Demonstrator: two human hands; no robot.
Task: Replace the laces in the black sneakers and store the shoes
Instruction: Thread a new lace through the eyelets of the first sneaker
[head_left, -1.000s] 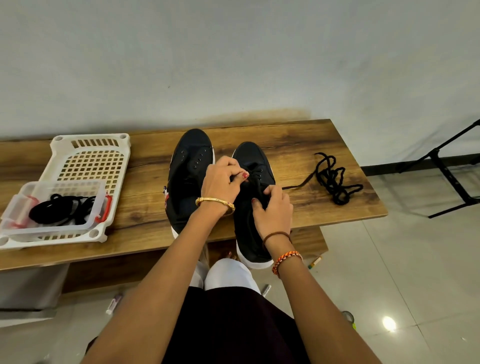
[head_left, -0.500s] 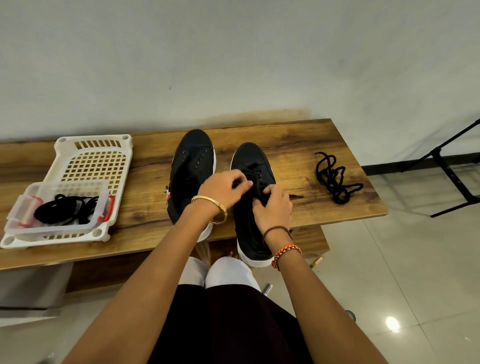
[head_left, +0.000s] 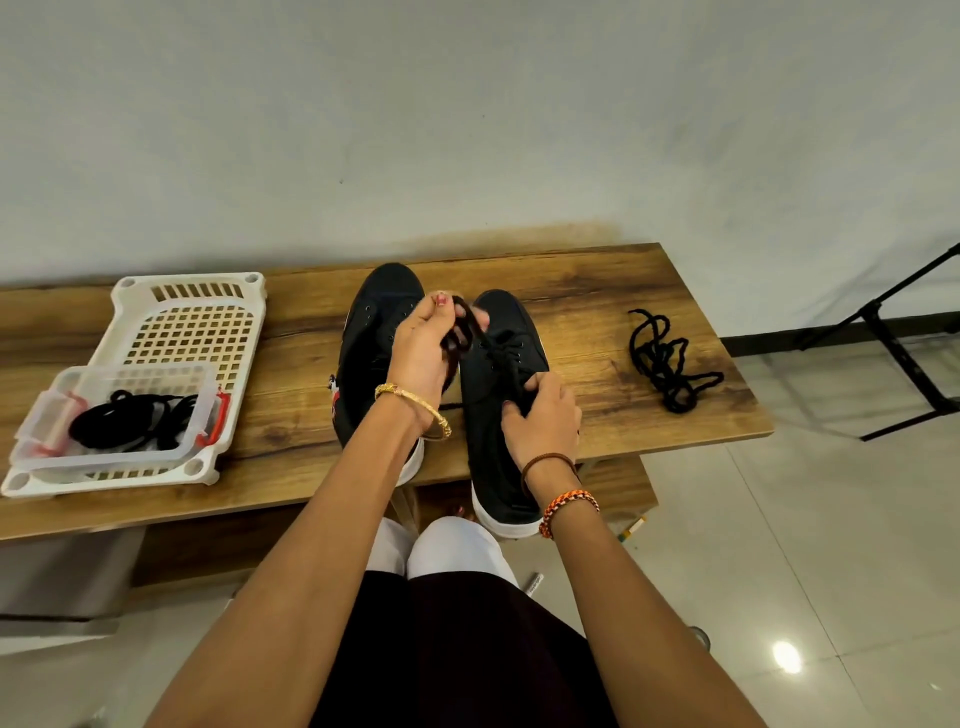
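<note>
On the wooden desk (head_left: 597, 291) two black sneakers (head_left: 498, 415) stand side by side; the right hand (head_left: 543, 421) grips the right one's tongue, and the left hand (head_left: 423, 348), raised, has its fingers (head_left: 441, 306) pinched on that shoe's lace (head_left: 467, 325)

Plain indoor room, likely a home, bare white wall (head_left: 467, 130), glossy tiled floor (head_left: 805, 545), low wooden bench (head_left: 597, 291)
</note>
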